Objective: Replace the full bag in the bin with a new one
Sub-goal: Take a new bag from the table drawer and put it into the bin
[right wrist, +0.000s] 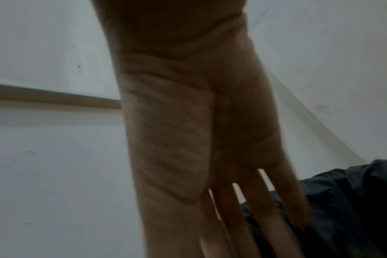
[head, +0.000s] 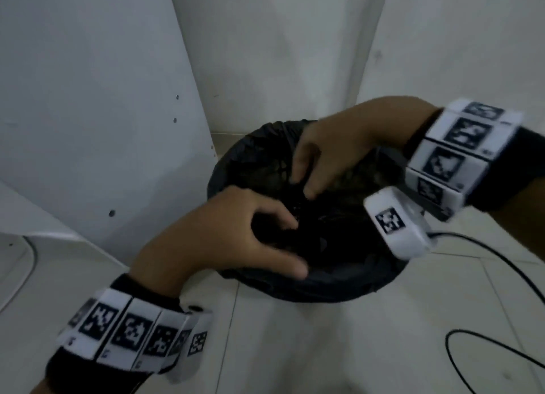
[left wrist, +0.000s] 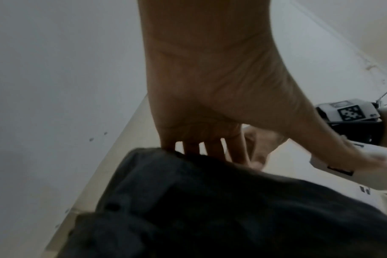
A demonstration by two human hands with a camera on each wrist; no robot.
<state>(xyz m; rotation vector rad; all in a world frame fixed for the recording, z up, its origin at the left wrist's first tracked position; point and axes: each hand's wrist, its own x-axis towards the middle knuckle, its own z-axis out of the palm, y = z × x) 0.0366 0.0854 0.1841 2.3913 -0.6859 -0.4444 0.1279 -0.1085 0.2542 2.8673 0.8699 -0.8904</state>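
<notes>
A round bin lined with a black bag stands on the floor in a corner. Both my hands are over its mouth. My left hand curls its fingers into gathered black plastic near the middle, with the thumb lying along the near rim. My right hand comes in from the far side and pinches a thin twisted strand of the bag between thumb and fingers. In the left wrist view my left hand dips its fingers behind the bag's fold. In the right wrist view my right hand's fingers reach down beside the bag.
A white cabinet panel stands close on the left and white walls close the corner behind the bin. A black cable loops over the pale tiled floor to the right.
</notes>
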